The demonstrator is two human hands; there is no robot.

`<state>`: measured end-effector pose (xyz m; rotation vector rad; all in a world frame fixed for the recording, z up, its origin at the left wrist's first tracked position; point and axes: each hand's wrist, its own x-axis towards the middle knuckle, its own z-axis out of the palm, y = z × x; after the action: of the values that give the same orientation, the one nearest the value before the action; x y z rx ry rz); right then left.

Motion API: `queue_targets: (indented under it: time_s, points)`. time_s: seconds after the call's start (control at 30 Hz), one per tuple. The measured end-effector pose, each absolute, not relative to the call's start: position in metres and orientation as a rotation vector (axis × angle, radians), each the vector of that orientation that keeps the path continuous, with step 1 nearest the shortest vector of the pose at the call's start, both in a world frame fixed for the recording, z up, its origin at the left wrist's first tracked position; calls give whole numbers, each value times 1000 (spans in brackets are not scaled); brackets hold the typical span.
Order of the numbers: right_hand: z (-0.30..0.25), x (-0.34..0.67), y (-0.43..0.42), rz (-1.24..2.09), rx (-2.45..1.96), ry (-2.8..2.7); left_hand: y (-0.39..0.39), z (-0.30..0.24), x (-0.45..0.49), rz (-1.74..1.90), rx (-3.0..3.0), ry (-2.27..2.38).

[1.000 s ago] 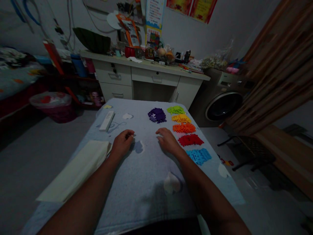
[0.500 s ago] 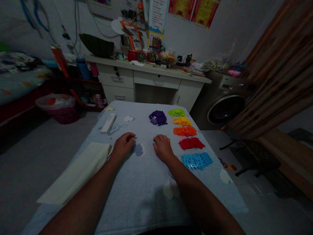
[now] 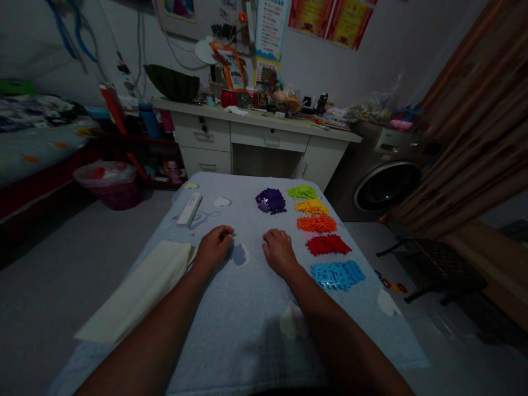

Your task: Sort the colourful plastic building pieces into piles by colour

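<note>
Red pieces: lay toward the right edge of the table, long axis crosswise, just right of the nearer right hand and well apart from the left hand, with both loosely curled near the table's middle and any grip impossible to tell.

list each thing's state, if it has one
left hand: fingers curled
right hand: fingers curled
purple pieces: heaped
green pieces: piled
yellow pieces: piled
orange pieces: piled
red pieces: piled
blue pieces: piled
white bar: lying flat
cream sheet: lying flat
desk drawers: shut
washer door: shut
trash bin: uncovered
</note>
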<state>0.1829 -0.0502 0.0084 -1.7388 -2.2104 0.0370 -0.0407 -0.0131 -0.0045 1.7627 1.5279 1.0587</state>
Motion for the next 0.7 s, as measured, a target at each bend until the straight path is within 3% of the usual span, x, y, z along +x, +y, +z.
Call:
queue_targets:
  time_s: [0.37,0.7]
  points:
    - [9,184,-50,79,-1705,-2203,-17,5,-38,938,1916,1577]
    - [9,185,-50,66,-1691,-2219,-29,7,-24,688,2433,1647]
